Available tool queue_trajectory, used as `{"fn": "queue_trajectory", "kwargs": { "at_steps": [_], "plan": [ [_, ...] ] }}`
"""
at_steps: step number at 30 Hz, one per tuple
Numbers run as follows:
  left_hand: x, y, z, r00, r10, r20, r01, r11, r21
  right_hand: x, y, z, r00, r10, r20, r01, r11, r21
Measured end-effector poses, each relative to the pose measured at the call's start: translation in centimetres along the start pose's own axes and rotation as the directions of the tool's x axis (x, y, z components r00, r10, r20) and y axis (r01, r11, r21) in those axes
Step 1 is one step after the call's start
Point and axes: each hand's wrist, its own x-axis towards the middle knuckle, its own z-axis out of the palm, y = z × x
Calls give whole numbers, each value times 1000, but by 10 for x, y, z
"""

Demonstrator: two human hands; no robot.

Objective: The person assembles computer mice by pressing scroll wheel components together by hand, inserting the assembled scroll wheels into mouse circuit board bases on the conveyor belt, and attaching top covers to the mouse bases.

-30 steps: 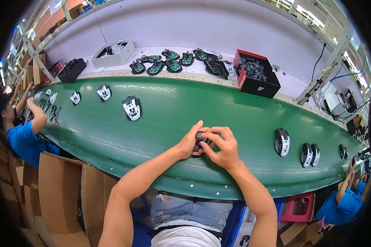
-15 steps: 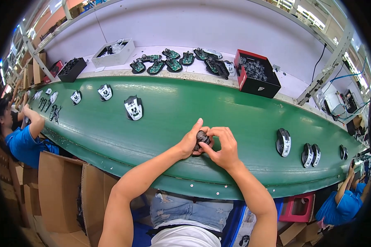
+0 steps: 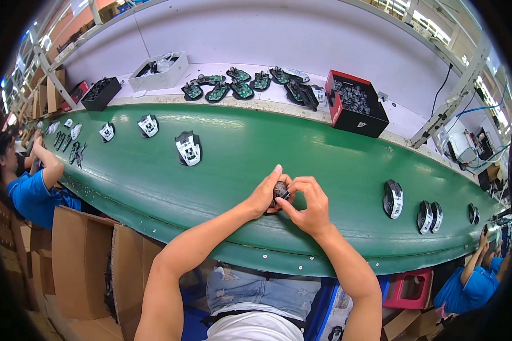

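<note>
mouse part [image 3: 280, 190], small and dark, sits pinched between both hands over the near edge of the green belt [image 3: 256, 142]. left hand [image 3: 265, 192] and right hand [image 3: 306, 206] close fingertips on it. a loose pinch could drop it onto the belt. finished mice [image 3: 393, 199] lie to the right; black box [image 3: 355, 104] on the shelf behind.

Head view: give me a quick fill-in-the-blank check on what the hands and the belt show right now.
1. The left hand and right hand together hold a small dark ____ part.
2. The conveyor belt is ____ in colour.
3. The black box with red edges stands on the white ledge ____ the belt.
4. The open mouse shell lies to the person's ____ of the hands.

Missing words: round; green; beyond; left
</note>
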Motion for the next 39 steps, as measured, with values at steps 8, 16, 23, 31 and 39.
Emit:
{"fn": "queue_trajectory", "kwargs": {
  "at_steps": [8,16,23,31,39],
  "plan": [
    [1,-2,-1,973,194,-123,-167,966,196,2,-1,-1,1000,5,1,-5,1000,-29],
    [1,-7,-2,931,288,-226,-218,932,290,-1,-2,-1,999,31,9,-31,1000,-1],
    [0,-8,-2,885,382,-268,-236,862,448,0,0,1,1000,26,17,-26,1000,-9],
    [-2,-1,2,846,461,-269,-280,812,512,3,-1,-1,989,146,18,-147,989,34],
    [2,-7,-2,841,458,-286,-268,814,515,-1,4,1,988,152,28,-153,986,69]
  ]
}}
